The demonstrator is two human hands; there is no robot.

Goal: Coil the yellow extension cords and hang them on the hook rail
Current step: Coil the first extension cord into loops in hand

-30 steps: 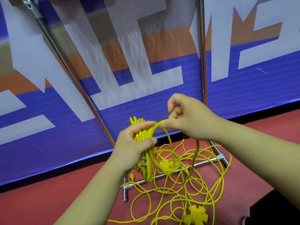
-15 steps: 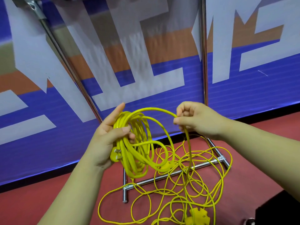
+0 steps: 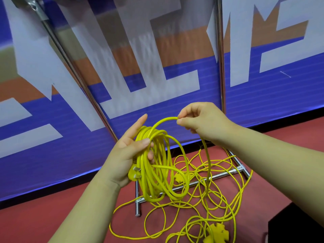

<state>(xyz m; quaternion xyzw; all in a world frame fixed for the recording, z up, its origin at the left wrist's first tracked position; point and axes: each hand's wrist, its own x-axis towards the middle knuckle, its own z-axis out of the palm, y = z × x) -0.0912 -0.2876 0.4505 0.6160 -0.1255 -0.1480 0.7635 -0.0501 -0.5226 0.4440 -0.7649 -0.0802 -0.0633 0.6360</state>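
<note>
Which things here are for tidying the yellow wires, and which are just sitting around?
For the job: coil gripped by the left hand; cord loop pinched by the right hand; loose cord and socket block on the floor.
Just there: banner, black box, metal stand (no hooks visible).

Brightness: bright, even indoor light; colours saturated.
Glare: pale-blue sheen along the lower edge of the blue, white and orange printed banner (image 3: 263, 102); thin highlights on the chrome upright tubes (image 3: 220, 67).
Shadows: soft and faint on the red floor (image 3: 43, 216).
Blur: banner's upper middle smeared in vertical streaks; coiled yellow extension cord (image 3: 145, 181) sharp.
Distortion: wide-angle; straight lines tilt toward the frame edges.
</note>
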